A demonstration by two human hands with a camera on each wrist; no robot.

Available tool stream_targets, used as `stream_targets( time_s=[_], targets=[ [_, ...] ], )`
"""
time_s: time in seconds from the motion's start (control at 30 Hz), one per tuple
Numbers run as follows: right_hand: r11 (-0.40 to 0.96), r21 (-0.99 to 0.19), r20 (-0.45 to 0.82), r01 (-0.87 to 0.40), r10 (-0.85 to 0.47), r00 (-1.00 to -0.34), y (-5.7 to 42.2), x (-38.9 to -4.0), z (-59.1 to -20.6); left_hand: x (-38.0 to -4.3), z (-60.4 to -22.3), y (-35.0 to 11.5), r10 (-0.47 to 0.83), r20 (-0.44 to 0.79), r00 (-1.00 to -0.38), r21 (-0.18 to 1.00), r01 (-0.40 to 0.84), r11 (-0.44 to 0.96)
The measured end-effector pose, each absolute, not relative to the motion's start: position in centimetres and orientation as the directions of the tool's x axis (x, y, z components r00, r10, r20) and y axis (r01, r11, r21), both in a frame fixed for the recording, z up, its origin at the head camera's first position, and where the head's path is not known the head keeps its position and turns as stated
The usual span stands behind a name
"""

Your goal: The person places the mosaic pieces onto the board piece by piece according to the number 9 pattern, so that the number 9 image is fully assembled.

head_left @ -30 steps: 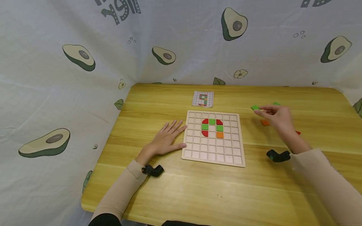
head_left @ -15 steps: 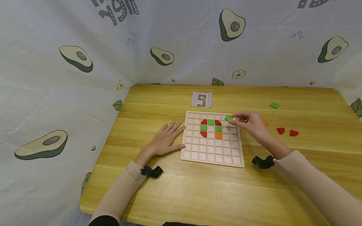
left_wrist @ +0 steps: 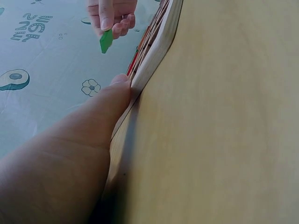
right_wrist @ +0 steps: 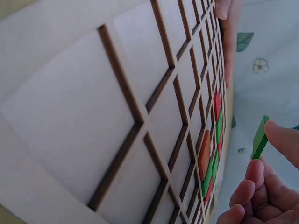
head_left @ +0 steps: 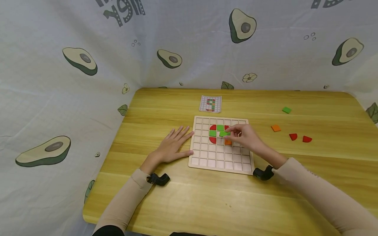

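A wooden grid board (head_left: 203,154) lies mid-table with red, green and orange tiles set in its upper cells. My right hand (head_left: 245,136) pinches a green square tile (head_left: 223,134) between thumb and fingertips, over those tiles. In the right wrist view this green tile (right_wrist: 260,137) is held tilted, above the board surface. My left hand (head_left: 172,146) lies flat with spread fingers, thumb and fingertips at the board's left edge. The left wrist view shows its thumb (left_wrist: 98,109) against the board's side (left_wrist: 156,56).
A small printed pattern card (head_left: 210,104) lies behind the board. To the right are a green square tile (head_left: 286,110), an orange square tile (head_left: 276,128) and two red quarter-round tiles (head_left: 307,139). A printed avocado cloth (head_left: 200,39) hangs behind the table.
My right hand has carried the green tile leftward from the right side of the table to over the board's coloured tiles. The left hand stays in place at the board.
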State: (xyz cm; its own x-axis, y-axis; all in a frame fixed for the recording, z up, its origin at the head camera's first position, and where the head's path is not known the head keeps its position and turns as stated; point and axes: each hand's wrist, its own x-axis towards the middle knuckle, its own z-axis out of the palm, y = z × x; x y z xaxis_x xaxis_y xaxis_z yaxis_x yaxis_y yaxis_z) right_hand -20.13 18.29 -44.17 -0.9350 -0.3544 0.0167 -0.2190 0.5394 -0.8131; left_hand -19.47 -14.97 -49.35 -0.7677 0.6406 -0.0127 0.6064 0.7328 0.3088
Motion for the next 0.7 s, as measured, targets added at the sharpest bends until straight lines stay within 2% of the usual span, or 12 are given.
stream_targets(
  time_s=[0.33,0.7],
  targets=[
    [0.546,-0.803,0.009,-0.24,-0.391,-0.92,18.0,-20.1,-45.9,-19.5,-49.3,-14.9,0.639,-0.013,-0.769,0.315,0.603,0.733],
    [0.543,-0.801,0.016,-0.253,-0.403,-0.915,17.6,-19.7,-46.0,-19.4,-49.3,-14.9,0.638,-0.015,-0.77,0.317,0.602,0.733]
  ],
)
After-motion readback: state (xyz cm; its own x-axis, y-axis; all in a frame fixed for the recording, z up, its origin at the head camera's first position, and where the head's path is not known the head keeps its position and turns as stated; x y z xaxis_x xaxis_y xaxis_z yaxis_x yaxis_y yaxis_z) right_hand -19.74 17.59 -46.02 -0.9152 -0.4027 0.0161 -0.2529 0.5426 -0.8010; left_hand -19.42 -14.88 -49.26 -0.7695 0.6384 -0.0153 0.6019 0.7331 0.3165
